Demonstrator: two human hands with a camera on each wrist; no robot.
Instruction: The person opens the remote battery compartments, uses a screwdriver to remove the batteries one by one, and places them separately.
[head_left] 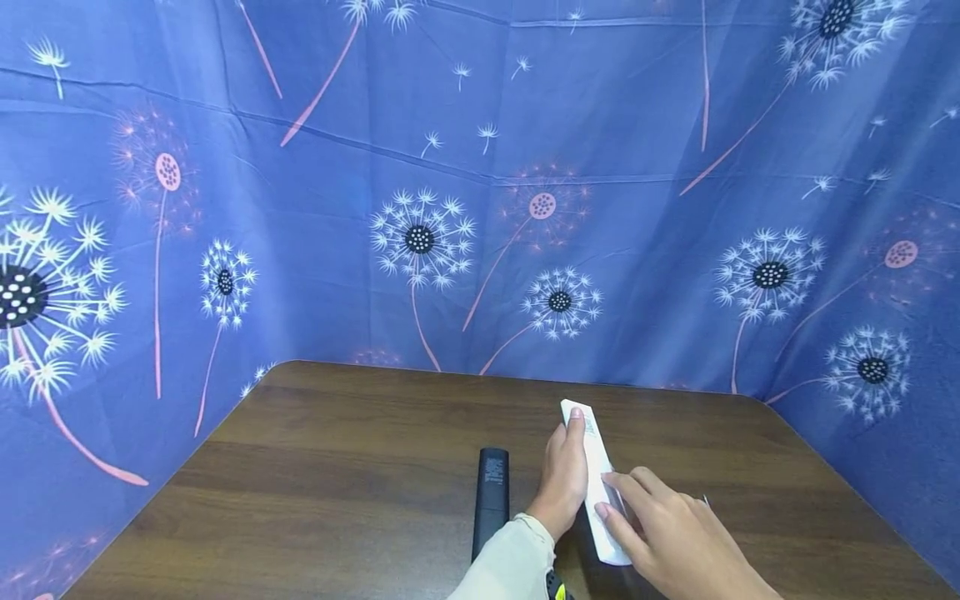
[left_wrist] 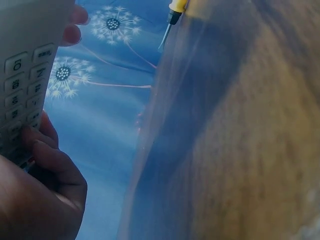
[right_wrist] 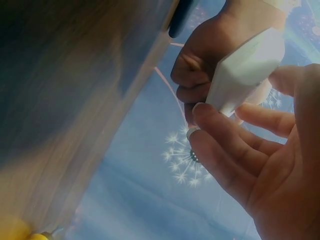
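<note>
A white remote control (head_left: 595, 454) is held above the table in my left hand (head_left: 561, 479), tilted, with the thumb along its upper face. The left wrist view shows its buttons (left_wrist: 16, 85) on the side turned away from the head camera, with left fingertips curled at its edge. My right hand (head_left: 675, 529) pinches the nearer part, thumb and index fingertip against the white casing. In the right wrist view, the other right fingers (right_wrist: 225, 137) reach under the remote's end. A black remote control (head_left: 492, 500) lies on the table left of my left hand, its lower end hidden by the sleeve.
A brown wooden table (head_left: 337, 467) spreads beneath the hands. A blue cloth (head_left: 315, 250) with dandelion prints hangs behind and at both sides. A yellow-handled screwdriver (left_wrist: 176, 10) shows at the top of the left wrist view. My left wrist wears a dark and yellow strap (head_left: 557, 587).
</note>
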